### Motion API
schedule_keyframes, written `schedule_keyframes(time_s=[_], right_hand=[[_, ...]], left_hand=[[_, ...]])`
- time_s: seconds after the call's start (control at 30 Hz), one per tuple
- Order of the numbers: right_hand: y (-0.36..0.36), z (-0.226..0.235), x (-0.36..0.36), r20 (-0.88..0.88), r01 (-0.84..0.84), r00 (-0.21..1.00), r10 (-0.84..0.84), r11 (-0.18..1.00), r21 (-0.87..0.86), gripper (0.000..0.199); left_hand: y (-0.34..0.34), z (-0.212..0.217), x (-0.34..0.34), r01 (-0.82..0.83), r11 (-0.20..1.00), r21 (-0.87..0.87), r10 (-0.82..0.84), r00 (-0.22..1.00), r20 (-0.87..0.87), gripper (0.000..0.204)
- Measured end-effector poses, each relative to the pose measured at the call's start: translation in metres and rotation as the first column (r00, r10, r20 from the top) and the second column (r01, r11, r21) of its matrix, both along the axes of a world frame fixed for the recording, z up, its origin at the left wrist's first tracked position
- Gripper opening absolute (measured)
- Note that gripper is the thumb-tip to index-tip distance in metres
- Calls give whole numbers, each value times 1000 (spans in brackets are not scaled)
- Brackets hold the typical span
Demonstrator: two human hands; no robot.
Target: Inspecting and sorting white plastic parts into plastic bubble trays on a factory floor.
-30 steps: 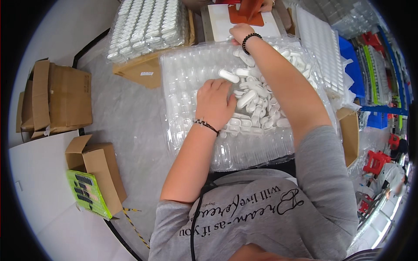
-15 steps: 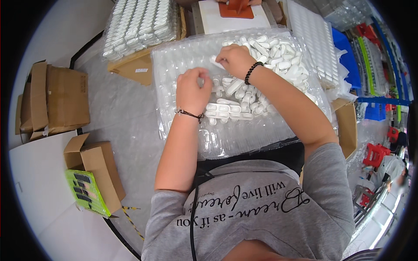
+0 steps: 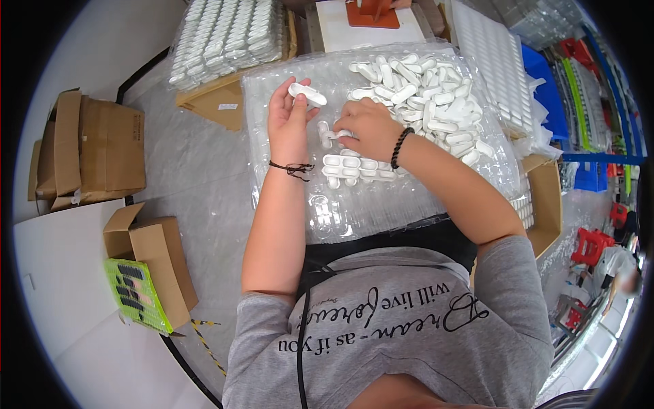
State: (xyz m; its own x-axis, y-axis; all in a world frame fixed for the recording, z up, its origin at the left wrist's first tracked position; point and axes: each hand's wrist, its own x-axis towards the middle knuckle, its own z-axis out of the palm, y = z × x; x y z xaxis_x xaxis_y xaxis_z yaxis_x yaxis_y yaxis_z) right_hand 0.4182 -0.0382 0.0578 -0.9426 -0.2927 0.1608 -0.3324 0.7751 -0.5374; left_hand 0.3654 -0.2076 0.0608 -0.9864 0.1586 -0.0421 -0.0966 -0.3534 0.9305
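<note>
Raised over the left part of the clear plastic trays (image 3: 409, 213), my left hand (image 3: 289, 123) pinches a long white oval plastic piece (image 3: 308, 94) between thumb and fingers. My right hand (image 3: 373, 128) is closed, its fingertips on a small white plastic part (image 3: 344, 134) that they partly cover. Beside those fingertips lies another small white part (image 3: 325, 133). A loose heap of white oval pieces (image 3: 443, 102) covers the trays' right side. Closer to me, several white pieces (image 3: 351, 163) sit in neat rows on the tray.
Stacked trays of white parts (image 3: 228, 41) stand at far left, and a tall white stack (image 3: 490, 65) at far right. An orange-red block (image 3: 372, 13) rests on a white board beyond, with part of another person's hand. Cardboard boxes (image 3: 109, 150) are on the left; another box (image 3: 547, 204) is right.
My left hand has moved up and turned, now showing a white oval piece in it. My right hand has come down from the heap's edge to the small white parts.
</note>
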Motion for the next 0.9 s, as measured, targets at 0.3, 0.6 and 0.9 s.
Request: schedule_keyframes(time_s=[0.3,0.6,0.9], right_hand=[[6,12,-3,-68,54,996,-59,996,-74,14],[8,40,13,537,502,841,-65,463,-731,21],[3,26,12,456,452,889,-44,239,-859,20]], left_hand=[[-2,-5,1,35,999,-5,-35,999,23,31],[3,22,11,248,938,244,-306,921,241,23],[6,15,15,436,888,145,-454,883,120,40]])
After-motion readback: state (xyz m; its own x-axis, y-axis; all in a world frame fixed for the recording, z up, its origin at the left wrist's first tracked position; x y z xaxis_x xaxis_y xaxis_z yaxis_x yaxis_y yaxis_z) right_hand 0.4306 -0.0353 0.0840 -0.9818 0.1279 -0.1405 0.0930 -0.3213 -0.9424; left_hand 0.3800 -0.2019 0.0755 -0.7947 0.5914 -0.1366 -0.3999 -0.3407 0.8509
